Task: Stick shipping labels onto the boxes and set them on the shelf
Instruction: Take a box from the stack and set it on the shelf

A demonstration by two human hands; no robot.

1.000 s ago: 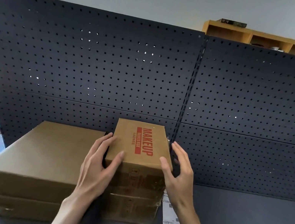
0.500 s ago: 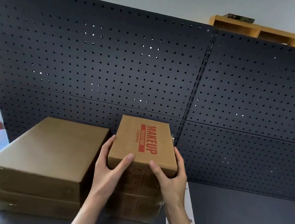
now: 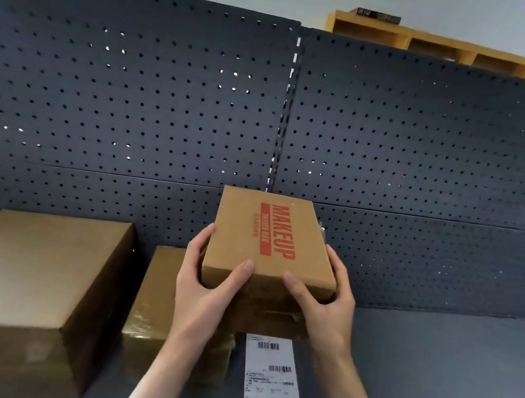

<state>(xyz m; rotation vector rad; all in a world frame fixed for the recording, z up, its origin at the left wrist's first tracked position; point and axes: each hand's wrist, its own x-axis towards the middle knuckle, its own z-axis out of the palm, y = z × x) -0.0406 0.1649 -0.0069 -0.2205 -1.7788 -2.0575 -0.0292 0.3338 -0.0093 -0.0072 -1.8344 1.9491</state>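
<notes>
A small brown box (image 3: 262, 233) printed MAKEUP in red is held up off the stack, tilted a little. My left hand (image 3: 209, 280) grips its near left corner, thumb on top. My right hand (image 3: 324, 299) grips its near right corner, thumb on top as well. Beneath it lies a taped brown box (image 3: 159, 306), partly hidden by my arms. A white strip of shipping labels (image 3: 271, 388) with barcodes lies flat on the dark shelf surface (image 3: 434, 366), just right of that box.
A large brown box (image 3: 21, 283) stands at the left on the shelf. A dark pegboard wall (image 3: 401, 152) closes the back. Wooden cubby shelves (image 3: 452, 50) sit behind it at the top right.
Both hands closed onto the MAKEUP box and lifted it off the stack, up and slightly right. The view shifted, so the label strip shows more fully.
</notes>
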